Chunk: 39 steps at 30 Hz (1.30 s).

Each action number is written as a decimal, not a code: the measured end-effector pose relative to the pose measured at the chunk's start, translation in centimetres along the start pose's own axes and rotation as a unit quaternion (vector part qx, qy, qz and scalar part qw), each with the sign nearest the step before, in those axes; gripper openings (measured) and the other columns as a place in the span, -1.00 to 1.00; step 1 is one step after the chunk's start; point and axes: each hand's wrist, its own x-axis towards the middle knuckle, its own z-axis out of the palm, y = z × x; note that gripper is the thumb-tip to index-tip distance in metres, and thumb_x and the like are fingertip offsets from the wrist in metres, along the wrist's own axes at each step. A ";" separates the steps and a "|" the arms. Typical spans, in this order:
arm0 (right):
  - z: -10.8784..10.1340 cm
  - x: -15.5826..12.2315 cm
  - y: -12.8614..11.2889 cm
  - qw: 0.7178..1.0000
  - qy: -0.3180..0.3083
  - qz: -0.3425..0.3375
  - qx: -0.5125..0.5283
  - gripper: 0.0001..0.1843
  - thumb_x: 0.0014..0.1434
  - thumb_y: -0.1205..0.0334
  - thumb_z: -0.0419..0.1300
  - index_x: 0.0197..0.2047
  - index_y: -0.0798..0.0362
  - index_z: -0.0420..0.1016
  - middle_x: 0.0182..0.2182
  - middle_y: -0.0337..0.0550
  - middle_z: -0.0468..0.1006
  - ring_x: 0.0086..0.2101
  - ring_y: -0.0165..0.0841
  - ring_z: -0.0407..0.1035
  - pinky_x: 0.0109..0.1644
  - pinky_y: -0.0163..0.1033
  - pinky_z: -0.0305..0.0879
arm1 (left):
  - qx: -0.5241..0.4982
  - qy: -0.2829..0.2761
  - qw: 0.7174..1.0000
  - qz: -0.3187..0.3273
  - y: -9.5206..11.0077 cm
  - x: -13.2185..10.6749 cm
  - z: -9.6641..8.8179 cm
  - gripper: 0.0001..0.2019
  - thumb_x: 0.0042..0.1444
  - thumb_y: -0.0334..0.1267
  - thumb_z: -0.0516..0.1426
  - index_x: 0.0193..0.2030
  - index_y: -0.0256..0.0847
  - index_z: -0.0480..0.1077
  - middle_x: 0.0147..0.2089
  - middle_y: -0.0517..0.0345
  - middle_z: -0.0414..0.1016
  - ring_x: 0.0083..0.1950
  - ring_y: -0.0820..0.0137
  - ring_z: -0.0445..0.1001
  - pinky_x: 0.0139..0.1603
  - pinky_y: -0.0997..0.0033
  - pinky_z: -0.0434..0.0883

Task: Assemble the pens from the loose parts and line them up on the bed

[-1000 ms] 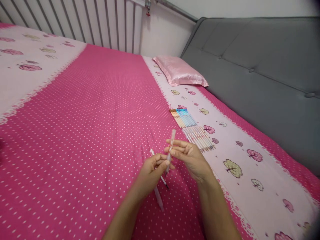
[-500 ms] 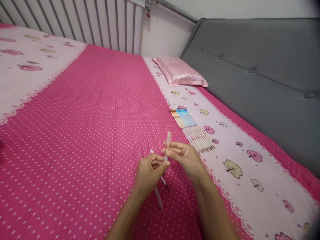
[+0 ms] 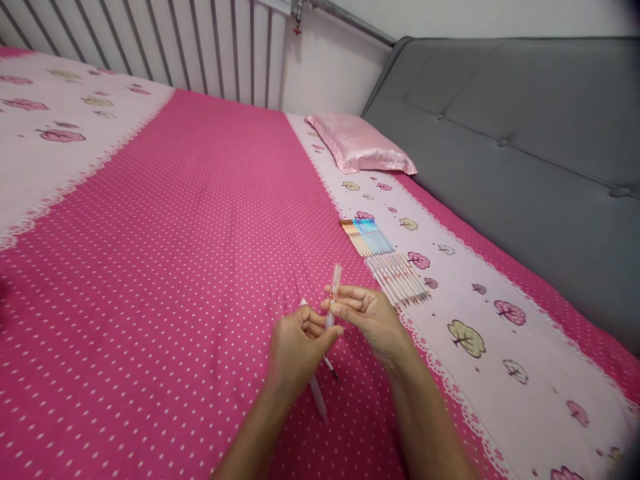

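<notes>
My left hand (image 3: 300, 343) pinches the lower end of a pale pink, see-through pen (image 3: 336, 279) between thumb and fingers. Higher up on the same pen, my right hand (image 3: 373, 319) grips it with thumb and fingertips, so the upper end sticks out above. Beneath my left hand, a light pink pen barrel (image 3: 318, 399) lies on the bed. Beside it shows a thin white stick with a dark tip (image 3: 331, 368), perhaps a refill; my left hand covers much of both.
Right of my hands lies a row of white pens (image 3: 399, 280). Beyond it is a row of cream and blue pens (image 3: 367, 237). A pink pillow (image 3: 357, 142) rests by the grey headboard (image 3: 510, 107). The polka-dot bedsheet (image 3: 190, 267) has slight folds.
The pen has tilted and dropped very slightly in my hands, and my left thumb has shifted a little to the right. Everything else stays as it was.
</notes>
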 end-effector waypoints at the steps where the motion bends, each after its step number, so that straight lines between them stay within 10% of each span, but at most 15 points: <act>1: 0.0 0.0 0.0 1.000 -0.001 0.001 -0.001 -0.62 -0.14 0.17 0.38 -0.21 0.10 0.54 -0.37 -0.09 0.63 -0.34 -0.32 0.51 -0.22 -0.24 0.41 | 0.003 0.004 1.000 0.000 0.0 0.0 0.0 -0.76 -0.15 -0.15 0.24 -0.55 -0.24 0.30 -0.61 0.26 0.33 -0.58 0.52 0.26 -0.56 0.54 0.22; 16: 0.2 0.0 0.2 0.998 -0.035 -0.048 -0.036 -0.59 0.01 0.16 0.28 -0.04 0.01 0.42 -0.10 -0.07 0.52 -0.08 -0.32 0.40 0.04 -0.14 0.29 | -0.178 0.010 0.983 -0.033 0.2 0.4 -0.4 -0.72 -0.10 -0.12 0.25 -0.34 -0.30 0.41 -0.53 0.19 0.45 -0.52 0.50 0.37 -0.46 0.53 0.32; 25: 0.5 -0.6 0.3 0.979 -0.023 -0.047 -0.198 -0.70 -0.08 0.18 0.32 -0.28 0.04 0.35 -0.35 -0.20 0.48 -0.28 -0.35 0.40 -0.15 -0.17 0.34 | -0.240 0.058 0.969 -0.032 0.6 0.5 -0.4 -0.73 -0.12 -0.14 0.26 -0.32 -0.27 0.44 -0.40 0.15 0.50 -0.39 0.47 0.43 -0.34 0.49 0.38; 39: 0.9 -0.3 0.2 0.985 -0.021 -0.027 -0.168 -0.75 -0.09 0.18 0.31 -0.33 0.11 0.45 -0.46 -0.21 0.48 -0.41 -0.41 0.38 -0.26 -0.24 0.34 | -0.239 0.070 0.968 -0.025 0.1 0.7 -0.6 -0.70 -0.08 -0.12 0.25 -0.25 -0.27 0.45 -0.32 0.11 0.50 -0.30 0.44 0.44 -0.26 0.47 0.39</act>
